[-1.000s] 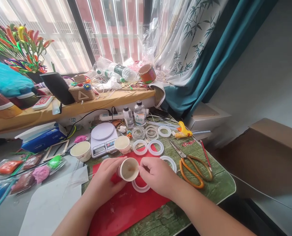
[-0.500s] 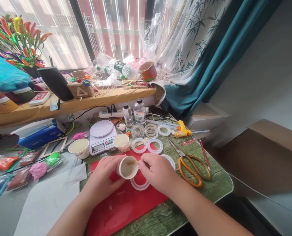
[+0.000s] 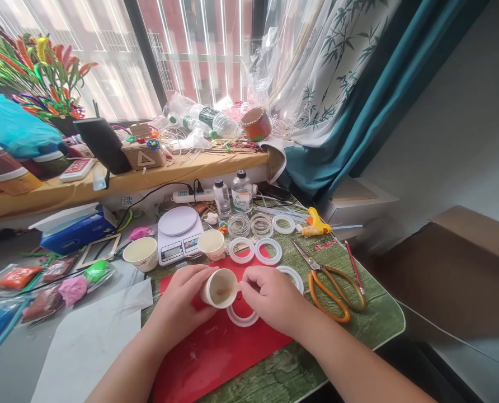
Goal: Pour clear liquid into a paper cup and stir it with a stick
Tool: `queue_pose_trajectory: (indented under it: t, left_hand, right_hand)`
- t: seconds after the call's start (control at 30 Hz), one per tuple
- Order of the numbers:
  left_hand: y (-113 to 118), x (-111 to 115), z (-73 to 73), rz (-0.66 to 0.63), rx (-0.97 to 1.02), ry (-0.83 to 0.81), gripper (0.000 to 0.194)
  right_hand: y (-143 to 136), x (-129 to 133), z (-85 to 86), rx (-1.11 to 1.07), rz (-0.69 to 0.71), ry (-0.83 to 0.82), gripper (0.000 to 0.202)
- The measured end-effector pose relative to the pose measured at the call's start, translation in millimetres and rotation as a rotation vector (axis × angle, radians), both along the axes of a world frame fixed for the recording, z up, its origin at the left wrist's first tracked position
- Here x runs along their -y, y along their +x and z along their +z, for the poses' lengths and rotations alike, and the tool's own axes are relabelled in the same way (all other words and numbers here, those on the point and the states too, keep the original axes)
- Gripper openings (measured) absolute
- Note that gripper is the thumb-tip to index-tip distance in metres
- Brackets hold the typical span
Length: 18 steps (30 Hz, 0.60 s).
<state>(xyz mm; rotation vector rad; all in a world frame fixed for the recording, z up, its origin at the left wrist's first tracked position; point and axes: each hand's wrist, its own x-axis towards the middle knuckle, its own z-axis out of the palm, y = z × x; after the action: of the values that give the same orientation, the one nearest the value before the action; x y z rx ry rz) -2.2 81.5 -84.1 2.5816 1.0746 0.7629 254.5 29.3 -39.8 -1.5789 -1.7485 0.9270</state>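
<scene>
My left hand is wrapped round a white paper cup, which tilts toward me over the red sheet. The fingers of my right hand are pinched at the cup's right rim on a thin stirring stick; its brownish end shows inside the cup. A pale ring mould lies on the sheet just below the cup, partly covered by it and my right hand. Another ring mould shows beyond my right hand. Two more, a left ring mould and a right one, lie past the cup.
Orange-handled scissors, a pencil and a yellow glue gun lie at right. Behind stand two paper cups, a kitchen scale and capped bottles. Coloured clay packets and a tissue box are at left.
The view has shifted slightly, moving everything a little right and down. The cup tips a bit more toward my right hand, and the stick sits lower inside it.
</scene>
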Motion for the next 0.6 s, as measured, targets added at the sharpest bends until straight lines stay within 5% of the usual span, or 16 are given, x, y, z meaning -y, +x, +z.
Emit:
queue_pose_trajectory:
  t: [0.47, 0.6]
  left_hand:
    - [-2.3, -0.5, -3.0, 0.04, 0.031, -0.089, 0.066]
    - [-1.4, 0.5, -1.1, 0.026, 0.024, -0.109, 0.057]
  right_hand:
    - [-0.2, -1.3, 4.6, 0.035, 0.019, 0.051, 0.033]
    - [-0.5, -0.9, 1.0, 0.055, 0.014, 0.032, 0.037]
